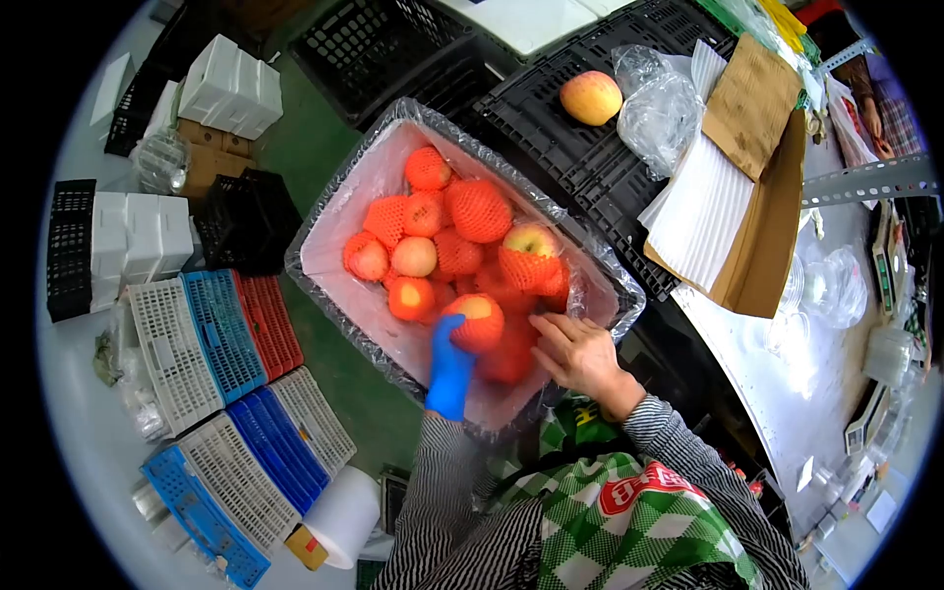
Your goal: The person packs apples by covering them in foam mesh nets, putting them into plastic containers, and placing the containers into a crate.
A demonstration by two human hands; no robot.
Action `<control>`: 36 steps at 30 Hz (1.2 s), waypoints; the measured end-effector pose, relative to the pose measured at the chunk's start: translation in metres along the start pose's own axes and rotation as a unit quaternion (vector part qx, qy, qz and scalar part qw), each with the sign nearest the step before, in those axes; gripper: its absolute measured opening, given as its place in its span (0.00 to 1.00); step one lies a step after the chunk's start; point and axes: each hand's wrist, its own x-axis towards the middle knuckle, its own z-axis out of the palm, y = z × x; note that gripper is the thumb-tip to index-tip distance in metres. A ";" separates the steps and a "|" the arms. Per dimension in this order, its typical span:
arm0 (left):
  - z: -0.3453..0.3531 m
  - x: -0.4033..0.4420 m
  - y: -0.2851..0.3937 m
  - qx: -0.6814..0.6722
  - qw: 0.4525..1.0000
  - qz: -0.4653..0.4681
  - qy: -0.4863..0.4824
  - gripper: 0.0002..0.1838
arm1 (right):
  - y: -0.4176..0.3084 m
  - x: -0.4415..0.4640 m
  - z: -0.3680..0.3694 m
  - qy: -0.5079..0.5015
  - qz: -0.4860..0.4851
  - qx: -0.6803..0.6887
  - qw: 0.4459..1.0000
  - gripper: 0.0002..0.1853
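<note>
My left hand [447, 366], in a blue glove, grips an apple [474, 317] wrapped in a red foam net, low in a crate [339, 231] lined with clear plastic. Bare, my right hand [578, 356] is just right of that apple, its fingers apart beside a blurred red foam net [511, 354]. Whether the fingertips touch the net, I cannot tell. Several more netted apples fill the crate's middle, among them a yellow-red apple [531, 241] showing above its net.
A bare apple [591, 98] and a clear plastic bag [659, 108] lie on black crates [551, 138] at the upper right. Beside them is a cardboard box [757, 246] with white foam sheets. Coloured baskets [224, 334] and white foam boxes [231, 88] stand at left. Another person's hand [873, 123] shows far right.
</note>
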 end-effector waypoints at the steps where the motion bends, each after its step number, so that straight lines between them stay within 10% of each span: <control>1: 0.013 -0.011 0.001 -0.007 1.000 -0.007 -0.017 0.31 | -0.005 0.006 -0.007 -0.006 0.002 0.008 1.000 0.30; 6: 0.065 -0.059 -0.014 0.073 0.991 -0.049 -0.099 0.34 | 0.002 0.016 0.003 -0.027 0.097 0.262 0.960 0.42; 13: 0.081 -0.074 -0.007 0.283 0.931 0.125 -0.192 0.33 | 0.022 0.019 -0.002 -0.056 0.376 0.750 0.541 0.33; 19: 0.085 -0.073 -0.036 0.180 0.967 0.136 -0.116 0.32 | 0.008 0.017 -0.004 -0.015 0.217 0.355 0.909 0.46; 25: 0.098 -0.084 -0.041 0.381 0.871 0.311 0.017 0.20 | -0.010 0.013 -0.021 0.035 0.172 0.265 0.948 0.49; 31: 0.106 -0.087 -0.012 0.585 0.693 0.421 0.022 0.14 | -0.001 -0.020 -0.001 0.091 0.320 0.635 0.697 0.37; 36: 0.106 -0.079 -0.016 0.112 0.989 0.044 -0.089 0.15 | -0.007 -0.047 -0.017 0.086 0.229 0.867 0.433 0.38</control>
